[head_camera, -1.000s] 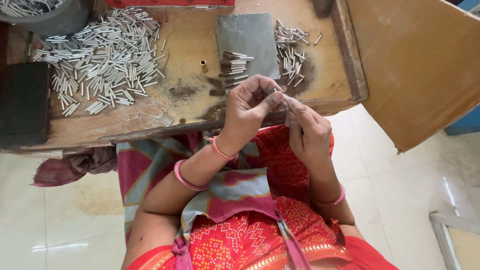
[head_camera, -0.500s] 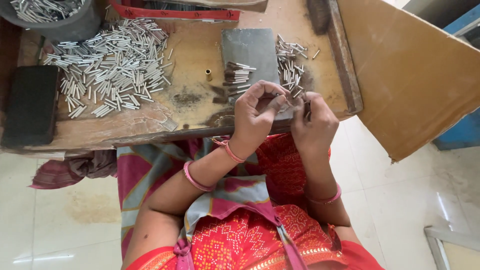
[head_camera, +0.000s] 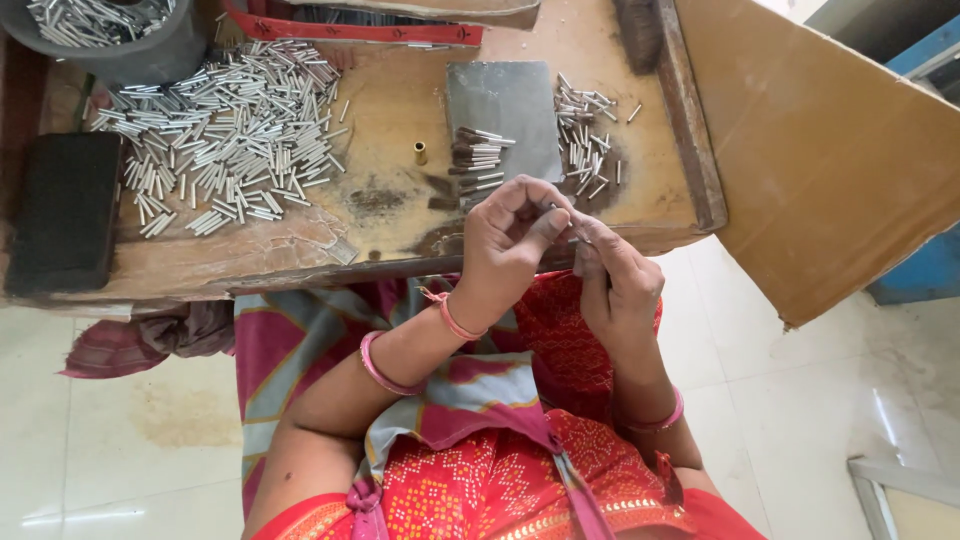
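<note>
Pinched a thin silver tube (head_camera: 562, 212) between thumb and fingertips of the left hand (head_camera: 512, 243), closed tight; met there by the right hand (head_camera: 617, 280), fingers curled shut, touching the same tube's near end. Lay roughly crosswise between both grips, mostly hidden. Beyond the grip: small tube pile (head_camera: 588, 146), grey slab (head_camera: 503, 117). Farther left of the grip: big tube heap (head_camera: 225, 140) on the wooden bench (head_camera: 385, 150).
</note>
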